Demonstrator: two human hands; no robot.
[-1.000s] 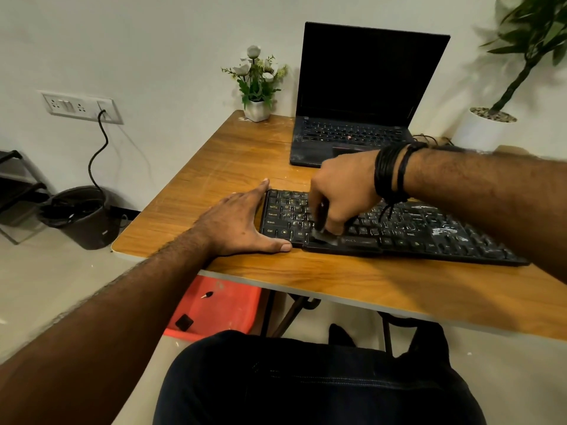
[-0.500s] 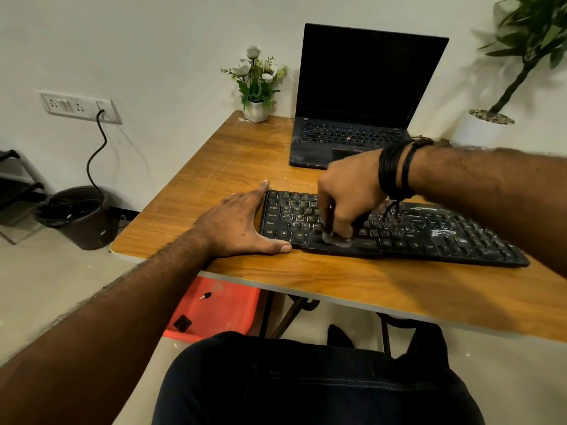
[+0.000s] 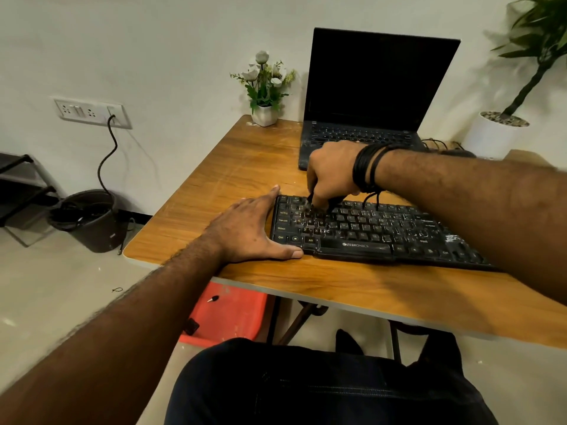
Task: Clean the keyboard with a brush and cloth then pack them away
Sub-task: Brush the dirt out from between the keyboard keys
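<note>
The black Zebronics keyboard (image 3: 377,231) lay on the wooden desk (image 3: 245,167) in front of an open laptop (image 3: 374,96) with a dark screen; white dust streaked the keys at its right end, and that end was cut off from view by the right forearm. The left hand (image 3: 248,228) lay flat on the desk with straight fingers, its thumb running along the keyboard's near left corner and its forefinger along the left edge. The right hand (image 3: 333,171) hung over the upper left rows of keys with its fingers curled downward round a brush (image 3: 310,197); only a thin dark sliver of the brush showed below the knuckles, blurred, so its bristles and shape could not be made out. Black cords (image 3: 366,170) wrapped the right wrist and 2 loose ends dangled onto the keys. No cloth could be made out anywhere in view. A small white pot of flowers (image 3: 265,87) stood at the desk's far left corner; a larger potted plant (image 3: 503,127) stood at the far right, its leaves cut off by the frame; a red stool (image 3: 227,314) showed partly under the desk.
</note>
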